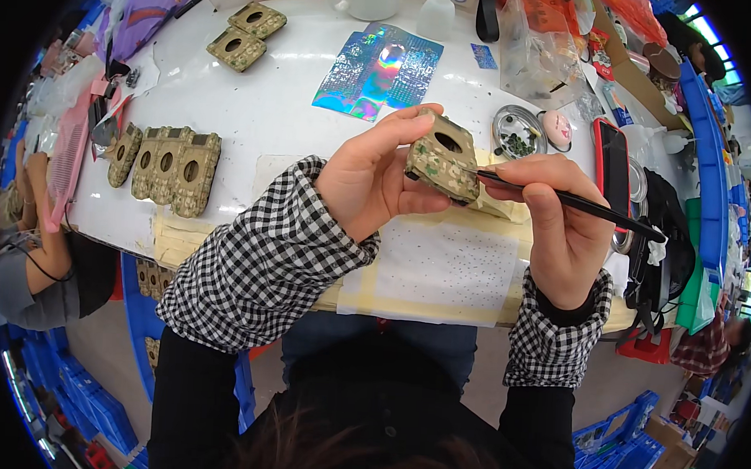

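Note:
My left hand (374, 163) is closed round a camouflage-patterned toy tank hull (442, 158), holding it tilted above the table by its edges. A dark round hole shows in the hull's top. In my right hand (560, 222) are slim black tweezers (599, 211), gripped like a pen. Their tip meets the hull's right side; whether a small part is pinched there is too small to tell. Beyond my right hand stands a round metal dish (518, 133) with small dark green pieces. Under my hands lies a white sheet (433, 266) dotted with tiny dark specks.
More camouflage hulls (167, 167) stand in a row at the left, others (237, 48) at the back. A shiny holographic sheet (378, 71) lies mid-table. A red-cased phone (613, 165) and black bag (664, 255) are at the right. Another person's arm (42, 195) shows far left.

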`<action>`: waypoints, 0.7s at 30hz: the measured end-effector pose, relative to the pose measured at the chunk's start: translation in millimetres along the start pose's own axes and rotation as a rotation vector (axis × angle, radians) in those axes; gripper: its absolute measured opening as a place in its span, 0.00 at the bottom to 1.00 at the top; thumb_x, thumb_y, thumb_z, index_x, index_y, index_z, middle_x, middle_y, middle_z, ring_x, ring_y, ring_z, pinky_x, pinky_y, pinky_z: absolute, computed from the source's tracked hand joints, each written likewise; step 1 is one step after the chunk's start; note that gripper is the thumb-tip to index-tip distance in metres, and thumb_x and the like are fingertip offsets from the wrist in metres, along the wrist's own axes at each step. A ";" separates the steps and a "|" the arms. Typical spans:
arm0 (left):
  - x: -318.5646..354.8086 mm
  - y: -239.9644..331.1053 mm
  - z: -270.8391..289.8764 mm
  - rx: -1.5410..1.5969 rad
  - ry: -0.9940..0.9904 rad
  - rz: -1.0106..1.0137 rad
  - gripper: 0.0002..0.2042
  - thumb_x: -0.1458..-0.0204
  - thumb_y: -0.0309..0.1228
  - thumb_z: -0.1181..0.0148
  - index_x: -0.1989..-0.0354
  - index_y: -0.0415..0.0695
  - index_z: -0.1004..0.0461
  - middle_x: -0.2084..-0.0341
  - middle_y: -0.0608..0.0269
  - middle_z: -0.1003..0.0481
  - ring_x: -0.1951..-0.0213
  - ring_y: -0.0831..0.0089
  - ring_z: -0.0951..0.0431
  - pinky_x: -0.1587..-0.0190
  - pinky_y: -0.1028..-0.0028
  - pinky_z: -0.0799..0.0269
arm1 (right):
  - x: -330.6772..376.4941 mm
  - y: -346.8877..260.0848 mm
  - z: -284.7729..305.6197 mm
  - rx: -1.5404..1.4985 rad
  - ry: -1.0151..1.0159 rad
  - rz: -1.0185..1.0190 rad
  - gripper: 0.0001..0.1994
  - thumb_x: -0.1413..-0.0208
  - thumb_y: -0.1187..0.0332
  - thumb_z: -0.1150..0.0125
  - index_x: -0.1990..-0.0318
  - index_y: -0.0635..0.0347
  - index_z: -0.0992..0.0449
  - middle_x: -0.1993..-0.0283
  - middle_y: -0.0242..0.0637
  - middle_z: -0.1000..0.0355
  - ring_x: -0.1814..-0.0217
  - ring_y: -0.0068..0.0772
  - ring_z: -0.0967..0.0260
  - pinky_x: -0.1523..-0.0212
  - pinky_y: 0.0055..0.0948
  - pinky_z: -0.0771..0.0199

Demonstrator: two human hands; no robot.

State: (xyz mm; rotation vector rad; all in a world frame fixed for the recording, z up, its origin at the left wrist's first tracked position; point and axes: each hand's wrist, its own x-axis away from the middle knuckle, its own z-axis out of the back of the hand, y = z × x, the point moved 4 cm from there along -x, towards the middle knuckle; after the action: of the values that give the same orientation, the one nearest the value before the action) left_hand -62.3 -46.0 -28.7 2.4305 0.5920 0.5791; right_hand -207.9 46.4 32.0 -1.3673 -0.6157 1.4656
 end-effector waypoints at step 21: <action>0.7 0.4 -0.7 0.003 0.005 -0.009 0.23 0.39 0.39 0.57 0.38 0.41 0.45 0.52 0.50 0.29 0.58 0.57 0.22 0.62 0.72 0.19 | 0.2 0.0 -0.1 0.060 0.010 0.030 0.08 0.44 0.71 0.42 0.63 0.68 0.23 0.66 0.37 0.25 0.67 0.26 0.32 0.65 0.22 0.34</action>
State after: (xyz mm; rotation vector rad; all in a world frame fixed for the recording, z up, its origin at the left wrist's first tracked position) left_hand -62.0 -45.6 -27.7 2.4290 0.6065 0.5814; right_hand -207.8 46.5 31.9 -1.3415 -0.5434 1.4889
